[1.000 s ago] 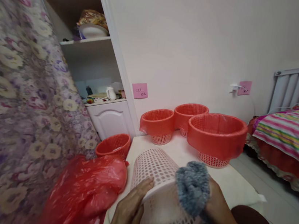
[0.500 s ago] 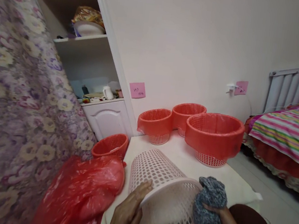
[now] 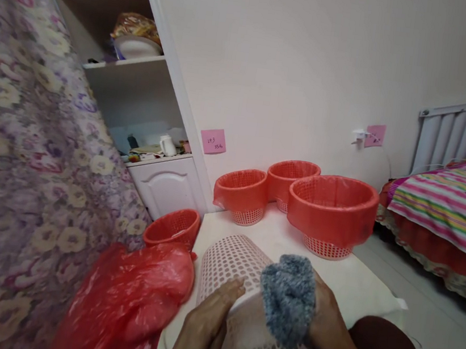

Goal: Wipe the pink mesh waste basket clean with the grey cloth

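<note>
A pale pink plastic wastebasket (image 3: pixel 232 260) with a holed wall lies on its side on the white table (image 3: pixel 366 286), its mouth turned toward me. My left hand (image 3: pixel 209 320) grips the rim on the left, thumb and fingers on either side of it. A fuzzy grey-blue cloth (image 3: pixel 288 299) is in my right hand (image 3: pixel 324 312), pressed against the rim near the top of the mouth. The cloth hides that part of the rim and most of my right fingers.
Three baskets lined with red bags stand at the table's back: one left (image 3: pixel 240 190), one behind (image 3: pixel 293 176), one right (image 3: pixel 331 210). Another red-lined basket (image 3: pixel 172 228) and a heap of red plastic bags (image 3: pixel 131 298) are at the left. A bed (image 3: pixel 460 210) stands right.
My right hand has moved left with the cloth, from the right side of the rim to its upper part. My left hand keeps its grip, and the wastebasket has shifted slightly.
</note>
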Demonstrator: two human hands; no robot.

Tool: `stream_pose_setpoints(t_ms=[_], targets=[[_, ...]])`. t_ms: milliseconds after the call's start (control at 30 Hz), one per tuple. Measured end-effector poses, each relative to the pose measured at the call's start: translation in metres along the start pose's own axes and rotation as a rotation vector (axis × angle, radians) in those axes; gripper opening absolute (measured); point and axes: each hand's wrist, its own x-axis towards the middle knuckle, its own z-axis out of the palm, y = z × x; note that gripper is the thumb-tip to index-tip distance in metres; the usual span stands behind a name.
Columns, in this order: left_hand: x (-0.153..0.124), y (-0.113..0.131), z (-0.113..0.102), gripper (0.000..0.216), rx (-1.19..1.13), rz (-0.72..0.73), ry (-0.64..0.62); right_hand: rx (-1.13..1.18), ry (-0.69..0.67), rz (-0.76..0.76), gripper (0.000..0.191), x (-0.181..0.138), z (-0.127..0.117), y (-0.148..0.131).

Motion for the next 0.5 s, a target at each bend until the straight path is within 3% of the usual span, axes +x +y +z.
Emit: stream_pose_setpoints(t_ms=[200, 300, 400, 500], targets=[[-0.012, -0.005, 0.001, 0.052, -0.032, -0.037, 0.01, 0.409, 0.167, 0.508, 0.028, -0.035, -0.009, 0.088], [-0.02, -0.009, 0.0, 0.051, -0.028, -0.076, 0.024, 0.64, 0.195, 0.752, 0.029, -0.063, -0.012, 0.118], [-0.027, -0.011, -0.001, 0.05, -0.013, -0.126, 0.04, 0.651, 0.22, 0.789, 0.033, -0.075, -0.024, 0.128], [-0.032, -0.012, -0.001, 0.052, -0.002, -0.126, 0.046, 0.413, 0.354, 0.686, 0.052, -0.065, -0.04, 0.125]])
